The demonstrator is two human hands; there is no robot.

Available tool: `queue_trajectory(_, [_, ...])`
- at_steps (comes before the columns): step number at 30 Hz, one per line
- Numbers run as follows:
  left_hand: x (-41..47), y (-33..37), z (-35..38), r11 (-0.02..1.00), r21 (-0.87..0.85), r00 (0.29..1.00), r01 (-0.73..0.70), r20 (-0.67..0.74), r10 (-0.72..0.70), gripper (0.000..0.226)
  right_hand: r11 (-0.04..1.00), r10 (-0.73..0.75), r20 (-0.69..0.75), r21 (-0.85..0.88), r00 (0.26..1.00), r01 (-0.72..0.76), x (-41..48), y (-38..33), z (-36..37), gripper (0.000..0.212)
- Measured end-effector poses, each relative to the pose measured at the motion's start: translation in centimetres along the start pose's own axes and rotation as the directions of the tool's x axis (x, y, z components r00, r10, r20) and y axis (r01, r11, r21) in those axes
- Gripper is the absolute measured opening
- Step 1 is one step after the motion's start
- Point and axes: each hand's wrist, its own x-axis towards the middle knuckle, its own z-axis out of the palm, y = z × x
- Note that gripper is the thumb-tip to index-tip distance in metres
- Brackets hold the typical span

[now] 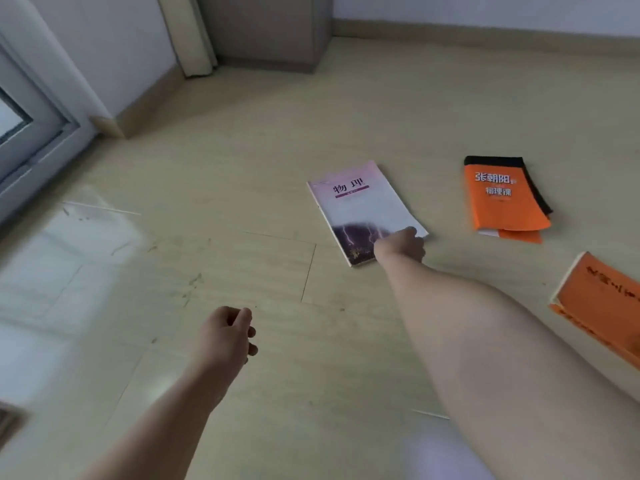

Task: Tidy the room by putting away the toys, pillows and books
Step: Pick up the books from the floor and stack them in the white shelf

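Right forearm: extended from the lower right across the view, ended by the right hand, which is laid on the near corner of the pink book. The hand's back is turned to the camera. Its fingers are curled down over the book's near edge and the thumb is set on the cover, but whether the edge is pinched cannot be told. Left hand: held above the floor at lower centre, well apart from every book, fingers loosely curled, nothing held. Pink book: laid flat on the floor, cover up, askew, a lightning picture printed at its near end. Orange book: laid flat to the right of the pink one and apart from it, with a black band at its far end. Second orange book: laid by the right edge, partly cut off. Cabinet: set against the far wall. Door: glazed, seen at left.
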Motion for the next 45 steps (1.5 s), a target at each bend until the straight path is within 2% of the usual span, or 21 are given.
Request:
queue_trajectory(2, [0.6,0.4,2.0,1.000,0.020,0.999,0.000,0.035,-0.001,0.017,0.992,-0.026,-0.063,-0.122,0.998,0.018,2.9,0.5,-1.6,0.071])
queue_trajectory(4, [1.3,0.5,3.4,0.999,0.033,0.999,-0.005,0.054,0.003,0.015,0.979,-0.054,-0.094,-0.201,0.994,0.035,5.5,0.6,-2.2,0.072])
queue_trajectory(9, [3.5,0.8,5.8,0.997,0.074,0.996,-0.005,0.091,-0.002,0.014,0.968,0.013,-0.008,-0.249,1.000,-0.015,8.6,1.2,-1.4,0.092])
queue_trajectory(12, [4.1,0.8,6.9,0.997,0.079,0.994,0.008,0.110,-0.016,0.014,0.938,0.045,0.025,-0.346,0.999,-0.034,9.5,1.3,-0.5,0.102])
queue_trajectory(17, [4.4,-0.5,7.0,0.995,0.085,0.992,0.045,0.112,-0.054,0.013,0.924,0.187,0.085,-0.354,0.979,-0.146,11.1,0.4,-0.2,0.114])
queue_trajectory(20, [4.9,-0.9,6.2,0.994,0.072,0.992,0.079,0.088,-0.085,0.012,0.896,0.244,0.101,-0.405,0.964,-0.184,12.1,-0.4,0.5,0.112])
queue_trajectory(22, [5.1,-1.1,5.8,0.993,0.066,0.992,0.093,0.076,-0.098,0.012,0.899,0.209,0.078,-0.408,0.975,-0.160,12.8,-0.6,0.6,0.096])
queue_trajectory(24, [5.2,-1.5,5.2,0.993,0.066,0.993,0.101,0.059,-0.105,0.013,0.953,0.118,0.080,-0.288,0.990,-0.091,12.8,-0.8,0.3,0.059])
queue_trajectory(26, [5.1,-2.2,4.5,0.990,0.071,0.992,0.118,0.042,-0.121,0.013,0.994,0.106,0.177,0.009,0.979,-0.109,12.3,-0.6,-0.3,0.033])
queue_trajectory(28, [4.9,-3.2,3.2,0.986,0.075,0.988,0.150,0.017,-0.152,0.012,0.939,0.142,0.389,0.239,0.910,-0.248,10.6,0.0,-0.6,0.027])
queue_trajectory(29, [4.9,-3.8,2.6,0.984,0.073,0.986,0.165,0.001,-0.165,0.012,0.896,0.142,0.496,0.304,0.857,-0.324,9.3,0.2,-0.5,0.023])
queue_trajectory(31, [4.7,-4.9,1.2,0.982,0.060,0.984,0.177,-0.022,-0.176,0.012,0.843,0.104,0.605,0.368,0.789,-0.393,6.1,0.4,0.3,0.013])
queue_trajectory(33, [4.8,-5.6,0.2,0.985,0.031,0.985,0.172,-0.040,-0.171,0.012,0.791,0.009,0.620,0.475,0.785,-0.385,2.8,0.2,1.4,0.012])
queue_trajectory(36, [4.4,-6.6,-1.5,0.988,0.010,0.986,0.152,-0.074,-0.151,0.012,0.664,-0.145,0.532,0.677,0.834,-0.317,-2.7,0.6,2.6,0.027])
queue_trajectory(39, [3.5,-9.0,-4.2,0.985,0.010,0.974,0.172,-0.148,-0.169,0.014,0.594,-0.214,0.535,0.736,0.818,-0.326,-9.1,0.6,3.2,0.026])
queue_trajectory(41, [3.2,-11.2,-6.9,0.970,0.061,0.942,0.233,-0.262,-0.210,0.020,0.576,-0.232,0.567,0.735,0.790,-0.358,-13.3,-0.1,3.7,0.026])
queue_trajectory(43, [2.6,-14.1,-11.2,0.924,0.091,0.840,0.371,-0.456,-0.293,0.030,0.629,-0.240,0.614,0.688,0.752,-0.361,-17.8,-1.5,4.8,0.017])
queue_trajectory(45, [2.0,-17.0,-15.2,0.870,0.047,0.724,0.491,-0.578,-0.377,0.037,0.692,-0.258,0.647,0.642,0.718,-0.329,-21.8,-2.4,5.7,0.015])
